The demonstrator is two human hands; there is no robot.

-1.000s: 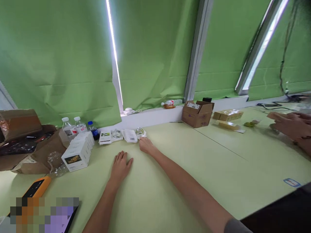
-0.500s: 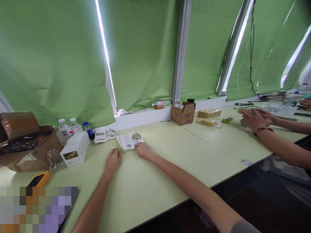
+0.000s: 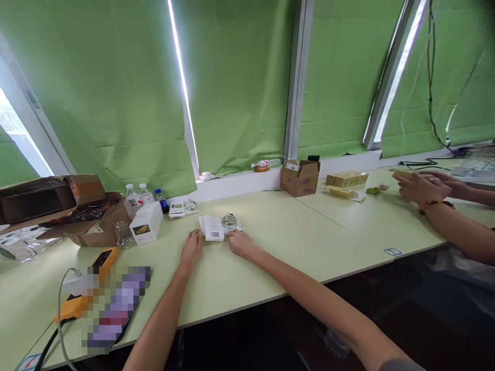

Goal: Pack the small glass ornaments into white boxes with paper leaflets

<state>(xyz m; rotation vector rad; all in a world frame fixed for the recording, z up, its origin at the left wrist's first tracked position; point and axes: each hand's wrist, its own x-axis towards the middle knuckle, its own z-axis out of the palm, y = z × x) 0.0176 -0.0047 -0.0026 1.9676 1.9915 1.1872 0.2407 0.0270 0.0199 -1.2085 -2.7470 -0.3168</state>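
A white card with a barcode (image 3: pixel 212 228) lies flat on the table, with other white sheets or cards partly under it. Just right of it, a round clear glass piece with a small knob (image 3: pixel 229 220), like a lid, rests on pale wrapping. My left hand (image 3: pixel 192 248) is closed at the card's left edge, its fingertips touching or very near the edge. At the lower right edge of the wrapping is my right hand (image 3: pixel 243 243), fingers curled together. What either hand pinches is too small to make out.
White boxes (image 3: pixel 147 224), bottles (image 3: pixel 145 195) and an open carton (image 3: pixel 100 219) stand left. A second glass piece (image 3: pixel 191 205) lies behind. A purple blurred object (image 3: pixel 118 309) is front left. Farther right are a small carton (image 3: pixel 300 178) and another person's hands (image 3: pixel 425 188).
The view has turned left, showing more of the table's left side. My left hand has come closer to the card's left edge; my right hand stays by the glass piece.
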